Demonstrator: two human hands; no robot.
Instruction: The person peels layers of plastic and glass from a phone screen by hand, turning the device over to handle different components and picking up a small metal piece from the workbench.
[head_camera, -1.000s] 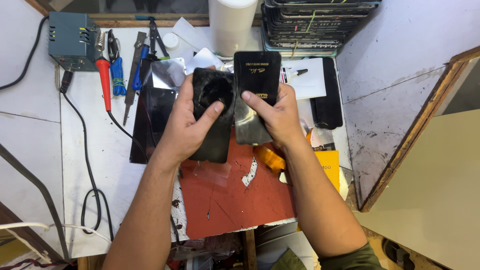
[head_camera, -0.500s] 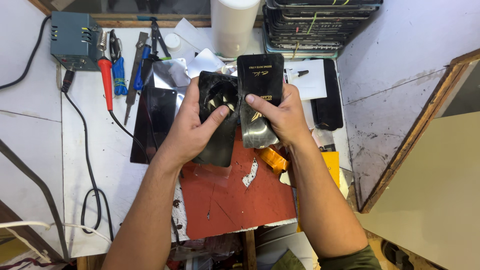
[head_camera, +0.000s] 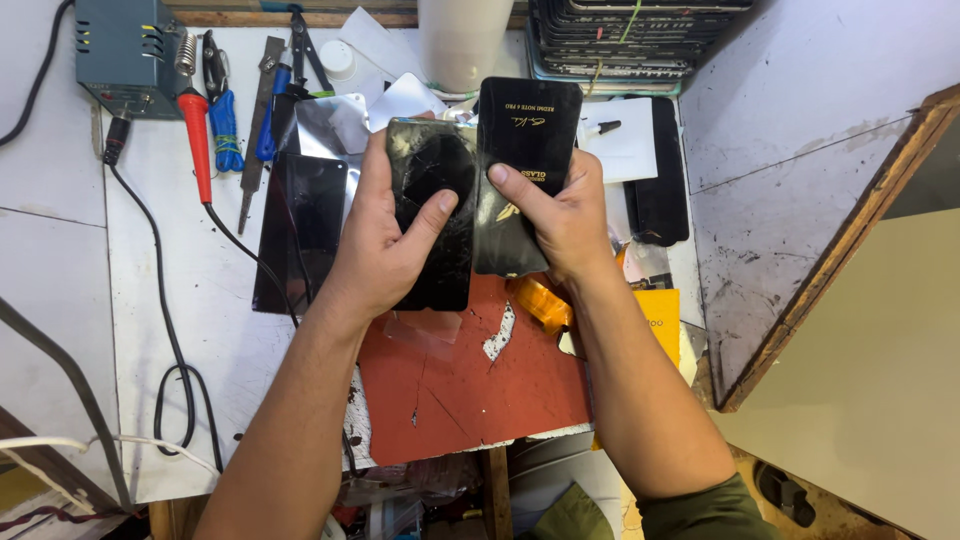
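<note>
the left hand (head_camera: 385, 245) grasps a dark phone screen panel (head_camera: 432, 215) near the middle of the frame, fingers wrapped behind it and the thumb pressed across its face. the right hand (head_camera: 560, 215) grasps a flat black packet (head_camera: 525, 150) just beside it, thumb on the front, fingers behind. the two pieces touch or very nearly touch along their inner edges (i cannot tell which), both held up above the red mat (head_camera: 470, 380) on the white bench (head_camera: 190, 300).

as for progress, my reading is that the work is at an early stage: the packet looks closed and flat, nothing has been drawn out of it, and the panel's face looks scuffed and bare. laying anything onto the panel appears not yet done.

both pieces are long rectangles with their long axes running top to bottom of the frame, short ends toward the upper edge. the panel tilts very slightly left at its top; the packet stands a little higher, its top end nearer the white roll (head_camera: 462, 40).

in the upper left sit a grey box (head_camera: 125, 45), a red-handled soldering iron (head_camera: 195, 135) and blue-handled pliers (head_camera: 225, 125). another dark panel (head_camera: 300, 225) lies flat left of the hands.
</note>
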